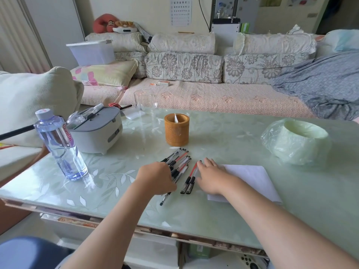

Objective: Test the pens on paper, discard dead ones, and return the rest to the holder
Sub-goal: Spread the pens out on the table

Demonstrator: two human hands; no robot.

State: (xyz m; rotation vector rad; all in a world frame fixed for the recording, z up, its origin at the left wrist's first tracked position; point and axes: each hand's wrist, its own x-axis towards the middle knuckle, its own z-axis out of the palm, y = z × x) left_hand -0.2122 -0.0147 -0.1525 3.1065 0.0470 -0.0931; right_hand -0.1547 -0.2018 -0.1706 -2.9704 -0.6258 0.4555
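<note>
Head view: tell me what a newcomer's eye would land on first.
The pile of pens in the middle of the table draws the eye first, with the left hand curled over it and the flat right hand beside two pens set apart. Behind them stands the brown pen holder. To the right lie a white paper sheet and a bag-lined bin, and to the left a water bottle.

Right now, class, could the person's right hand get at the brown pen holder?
Probably yes. The right hand lies flat by the paper, and only bare table separates it from the pen holder; the pile of pens sits off to its left.
</note>
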